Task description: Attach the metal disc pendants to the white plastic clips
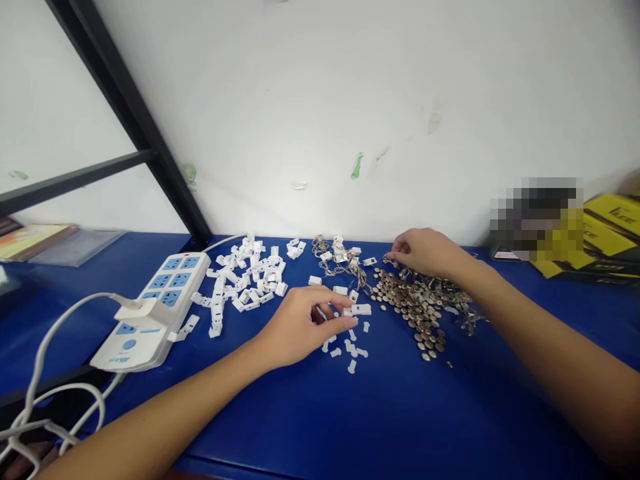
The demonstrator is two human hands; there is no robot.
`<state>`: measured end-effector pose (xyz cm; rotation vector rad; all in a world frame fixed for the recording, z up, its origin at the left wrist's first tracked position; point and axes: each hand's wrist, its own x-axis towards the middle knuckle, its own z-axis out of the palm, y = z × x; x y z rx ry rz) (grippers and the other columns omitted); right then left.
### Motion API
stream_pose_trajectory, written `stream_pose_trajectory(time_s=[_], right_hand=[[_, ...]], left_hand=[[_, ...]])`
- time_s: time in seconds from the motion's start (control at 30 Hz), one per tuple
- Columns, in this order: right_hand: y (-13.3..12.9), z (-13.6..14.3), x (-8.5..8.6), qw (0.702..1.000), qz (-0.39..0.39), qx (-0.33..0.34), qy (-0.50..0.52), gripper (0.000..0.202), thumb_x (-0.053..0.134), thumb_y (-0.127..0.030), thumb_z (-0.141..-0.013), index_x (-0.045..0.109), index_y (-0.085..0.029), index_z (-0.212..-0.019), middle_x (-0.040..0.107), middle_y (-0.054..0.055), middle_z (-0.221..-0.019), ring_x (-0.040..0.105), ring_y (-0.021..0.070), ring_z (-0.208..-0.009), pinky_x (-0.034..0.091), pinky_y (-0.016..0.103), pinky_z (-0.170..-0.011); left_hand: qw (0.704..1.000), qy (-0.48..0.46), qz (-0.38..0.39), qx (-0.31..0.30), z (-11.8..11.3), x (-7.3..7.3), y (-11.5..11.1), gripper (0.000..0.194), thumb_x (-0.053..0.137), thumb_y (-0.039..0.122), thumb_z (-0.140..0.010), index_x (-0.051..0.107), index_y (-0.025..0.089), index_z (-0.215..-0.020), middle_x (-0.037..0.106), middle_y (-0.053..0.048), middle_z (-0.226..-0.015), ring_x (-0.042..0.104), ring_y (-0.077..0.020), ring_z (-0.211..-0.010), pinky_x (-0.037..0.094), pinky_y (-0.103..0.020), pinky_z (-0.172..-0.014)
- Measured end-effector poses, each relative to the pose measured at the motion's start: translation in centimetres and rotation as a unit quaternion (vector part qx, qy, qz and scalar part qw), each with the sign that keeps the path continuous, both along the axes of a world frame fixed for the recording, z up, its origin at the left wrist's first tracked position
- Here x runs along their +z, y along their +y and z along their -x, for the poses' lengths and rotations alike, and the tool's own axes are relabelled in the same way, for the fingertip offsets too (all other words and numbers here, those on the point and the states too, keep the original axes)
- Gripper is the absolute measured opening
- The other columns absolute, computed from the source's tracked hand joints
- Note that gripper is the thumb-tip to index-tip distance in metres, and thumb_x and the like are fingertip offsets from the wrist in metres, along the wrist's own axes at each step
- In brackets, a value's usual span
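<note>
My left hand (305, 325) pinches a small white plastic case (361, 309) between thumb and fingertips, above the blue table. Under and beside it lie several small translucent plastic tabs (352, 349). Farther back, my right hand (420, 250) has its fingers closed at the edge of a heap of thin metal strips or wires (453, 293); whatever is between the fingertips is too small to name. Several coin cells (413, 307) spread out just below that hand. Between the hands sits a cluster of white cases with looped wires (345, 257).
A pile of white plastic cases (250, 273) lies to the left, next to a white power strip (155, 307) with a plug and cables. Yellow and black boxes (610, 227) stand at the right, by a blurred-out patch. A black metal frame (135, 120) rises at the left against the wall.
</note>
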<state>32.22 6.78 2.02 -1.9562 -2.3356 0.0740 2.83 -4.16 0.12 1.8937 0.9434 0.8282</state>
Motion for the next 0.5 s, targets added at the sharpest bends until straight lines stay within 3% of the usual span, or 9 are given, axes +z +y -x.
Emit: stream_pose_trajectory(time_s=[0.1,0.23,0.37,0.5], right_hand=[[-0.5,1.1,0.7,0.998,-0.047,0.032,0.008,0.025,0.059,-0.036,-0.093,0.078,-0.02,-0.092,0.078,0.009,-0.09,0.068,0.0251,-0.081,0.045,0.035,-0.069],[-1.0,2.9,1.6,0.992,-0.04,0.078,0.087,0.026,0.06,-0.04,-0.091,0.078,-0.022,-0.093,0.077,0.006,-0.087,0.067,0.0216,-0.077,0.047,0.033,-0.066],[-1.3,3.4,1.5,0.99,-0.033,0.08,0.108,0.026,0.061,-0.039,-0.09,0.078,-0.02,-0.095,0.077,0.006,-0.087,0.068,0.0217,-0.077,0.047,0.033,-0.066],[-1.4,2.3,0.7,0.991,-0.054,0.088,0.079,0.028,0.057,-0.038,-0.093,0.077,-0.019,-0.094,0.077,0.009,-0.09,0.067,0.0228,-0.079,0.046,0.035,-0.067]], left_hand=[[0.99,0.091,-0.107,-0.003,0.4,0.2,0.1,0.026,0.068,0.033,-0.095,0.076,0.022,-0.117,0.073,-0.004,-0.097,0.06,-0.0124,-0.066,0.052,-0.029,-0.065],[0.936,0.215,-0.28,0.006,1.9,1.4,1.1,0.033,0.056,0.025,-0.097,0.072,0.019,-0.127,0.071,-0.007,-0.096,0.065,-0.0191,-0.08,0.052,-0.034,-0.071],[0.909,0.245,-0.323,0.096,3.9,3.0,2.5,0.026,0.057,0.027,-0.095,0.076,0.018,-0.112,0.072,-0.006,-0.09,0.066,-0.0201,-0.078,0.052,-0.035,-0.072],[0.867,0.331,-0.342,0.147,5.4,3.5,3.5,0.027,0.056,0.027,-0.094,0.077,0.019,-0.108,0.073,-0.007,-0.091,0.069,-0.0247,-0.086,0.052,-0.037,-0.072]])
